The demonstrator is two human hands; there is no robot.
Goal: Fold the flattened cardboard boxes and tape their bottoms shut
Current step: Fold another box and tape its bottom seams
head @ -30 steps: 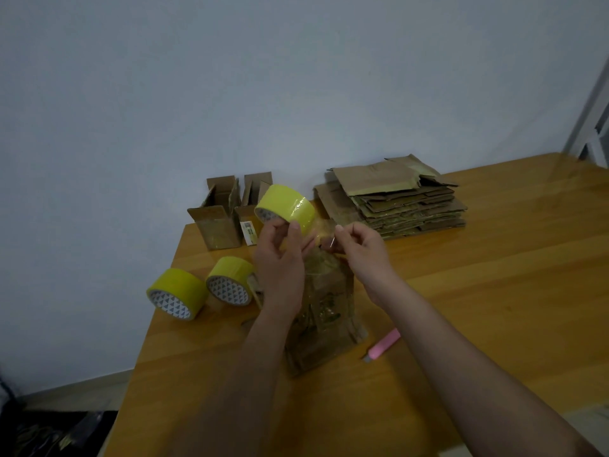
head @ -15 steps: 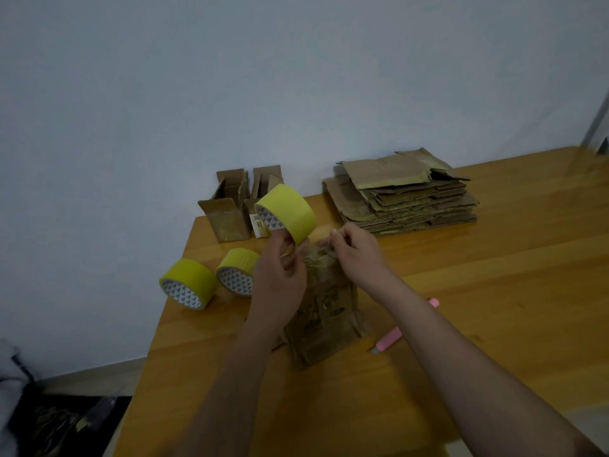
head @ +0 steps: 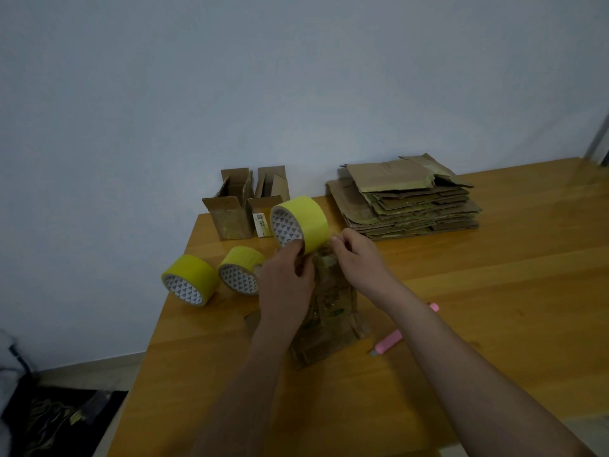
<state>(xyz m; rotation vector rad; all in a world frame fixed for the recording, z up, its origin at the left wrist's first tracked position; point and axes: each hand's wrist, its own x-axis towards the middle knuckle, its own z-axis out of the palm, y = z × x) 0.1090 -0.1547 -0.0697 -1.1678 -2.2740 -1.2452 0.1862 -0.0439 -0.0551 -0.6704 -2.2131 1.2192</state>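
A folded brown cardboard box [head: 329,311] stands on the wooden table [head: 494,291] in front of me, partly hidden by my hands. My left hand [head: 285,285] grips a yellow tape roll [head: 301,222] held just above the box's top end. My right hand [head: 357,262] pinches at the top end of the box, right beside the roll; whether it holds the tape end or a flap I cannot tell. A stack of flattened boxes [head: 405,202] lies at the back of the table.
Two more yellow tape rolls [head: 191,278] [head: 242,272] lie on the table's left side. Two folded open boxes [head: 230,212] [head: 272,196] stand against the wall. A pink utility knife [head: 389,341] lies under my right forearm. The table's left edge drops to the floor.
The roll in my left hand has tilted so its patterned core faces me and sits closer to the box top. My right hand stays pinched at the box top.
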